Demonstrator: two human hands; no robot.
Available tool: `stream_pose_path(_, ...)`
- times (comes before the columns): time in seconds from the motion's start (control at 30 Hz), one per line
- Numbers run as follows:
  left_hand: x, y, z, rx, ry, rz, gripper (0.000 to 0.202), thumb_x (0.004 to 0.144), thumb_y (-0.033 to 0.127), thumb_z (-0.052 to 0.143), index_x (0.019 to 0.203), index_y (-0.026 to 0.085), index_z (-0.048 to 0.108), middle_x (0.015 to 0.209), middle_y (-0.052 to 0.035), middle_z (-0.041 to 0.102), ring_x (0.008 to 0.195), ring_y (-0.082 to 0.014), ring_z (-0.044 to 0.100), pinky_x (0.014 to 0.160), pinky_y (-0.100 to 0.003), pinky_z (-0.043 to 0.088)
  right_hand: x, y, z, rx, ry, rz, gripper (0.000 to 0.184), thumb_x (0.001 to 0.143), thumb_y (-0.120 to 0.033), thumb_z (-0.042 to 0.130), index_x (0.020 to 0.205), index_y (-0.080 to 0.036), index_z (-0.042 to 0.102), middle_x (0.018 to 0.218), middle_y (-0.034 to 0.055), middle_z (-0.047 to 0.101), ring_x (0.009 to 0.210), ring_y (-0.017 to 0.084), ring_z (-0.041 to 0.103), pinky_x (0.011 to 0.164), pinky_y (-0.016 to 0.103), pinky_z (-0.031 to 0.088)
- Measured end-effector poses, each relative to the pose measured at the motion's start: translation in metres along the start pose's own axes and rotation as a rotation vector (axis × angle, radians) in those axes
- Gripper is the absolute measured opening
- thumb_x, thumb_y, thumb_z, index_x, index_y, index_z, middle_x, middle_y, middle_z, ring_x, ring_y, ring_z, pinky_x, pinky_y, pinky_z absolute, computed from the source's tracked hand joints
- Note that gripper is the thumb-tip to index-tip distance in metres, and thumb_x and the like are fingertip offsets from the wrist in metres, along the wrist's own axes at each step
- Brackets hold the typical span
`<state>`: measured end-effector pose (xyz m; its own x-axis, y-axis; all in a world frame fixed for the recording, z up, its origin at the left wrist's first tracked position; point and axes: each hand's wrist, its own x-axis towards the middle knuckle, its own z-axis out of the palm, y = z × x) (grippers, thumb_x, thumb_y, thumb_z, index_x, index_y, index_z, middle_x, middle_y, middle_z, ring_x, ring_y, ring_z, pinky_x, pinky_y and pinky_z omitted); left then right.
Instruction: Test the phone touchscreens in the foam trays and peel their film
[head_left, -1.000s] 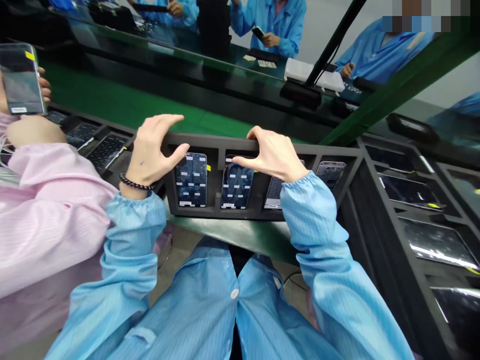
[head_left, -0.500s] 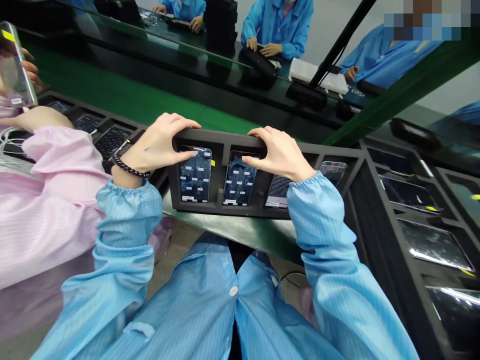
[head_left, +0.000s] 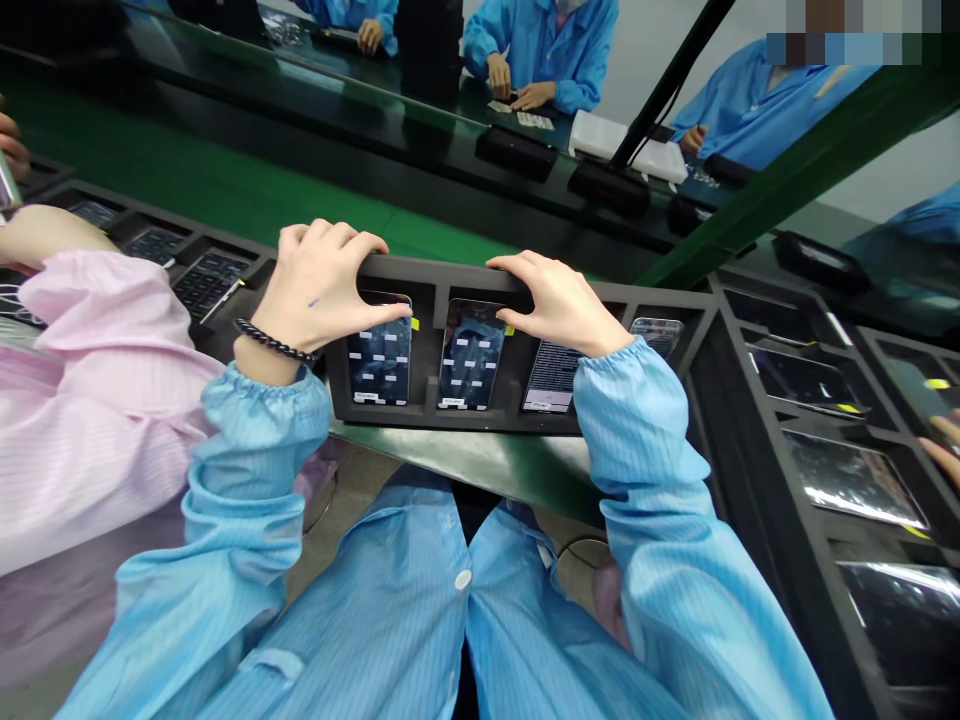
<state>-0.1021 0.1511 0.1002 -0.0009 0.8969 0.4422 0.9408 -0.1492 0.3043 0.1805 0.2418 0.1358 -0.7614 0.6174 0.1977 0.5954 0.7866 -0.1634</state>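
A black tray [head_left: 480,420] with several compartments lies across the green table edge, each visible compartment holding a phone. My left hand [head_left: 319,280] curls its fingers over the tray's far rim, its thumb lying across the top of the leftmost phone [head_left: 379,365]. Over the same rim, my right hand [head_left: 562,305] hooks its fingers, and its thumb points to the upper right edge of the second phone [head_left: 471,355], near a yellow tab. Below my right wrist, a third phone [head_left: 550,375] shows lines of text. A fourth phone [head_left: 657,336] is partly hidden by my sleeve.
To the right stands another black tray [head_left: 757,400] with several dark-screened phones. On the left, a co-worker's pink sleeve [head_left: 127,340] reaches beside more phones in compartments. Several people in blue work across the green belt [head_left: 225,170]. A slanted green beam [head_left: 787,170] crosses the upper right.
My right thumb has slid right off the second phone's screen to its edge; my left thumb reaches farther right. The co-worker's raised phone has mostly left view, and a hand appears at the right edge.
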Motion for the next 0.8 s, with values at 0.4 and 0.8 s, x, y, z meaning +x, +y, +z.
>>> stream_pose_path(0.4, -0.003, -0.002, 0.005, -0.204, 0.114, 0.015, 0.050, 0.092, 0.066, 0.053, 0.099, 0.018, 0.065, 0.104, -0.0080, 0.062, 0.120, -0.0321, 0.053, 0.118, -0.053, 0.024, -0.017, -0.026, 0.018, -0.217, 0.116, -0.006, 0.104, 0.075, -0.044, 0.077, 0.161, -0.015, 0.025, 0.139, 0.0170, 0.056, 0.121, 0.037, 0.052, 0.108, 0.053, 0.036)
stream_pose_path(0.8, -0.090, -0.007, 0.074, -0.660, 0.437, -0.406, 0.059, 0.085, 0.064, 0.064, 0.119, 0.016, 0.060, 0.120, -0.0111, 0.068, 0.113, -0.0259, 0.064, 0.103, -0.041, 0.051, -0.009, -0.034, 0.037, -0.225, 0.219, 0.104, 0.110, 0.077, -0.067, 0.070, 0.161, -0.014, 0.022, 0.128, 0.0156, 0.056, 0.117, 0.035, 0.051, 0.114, 0.055, 0.028)
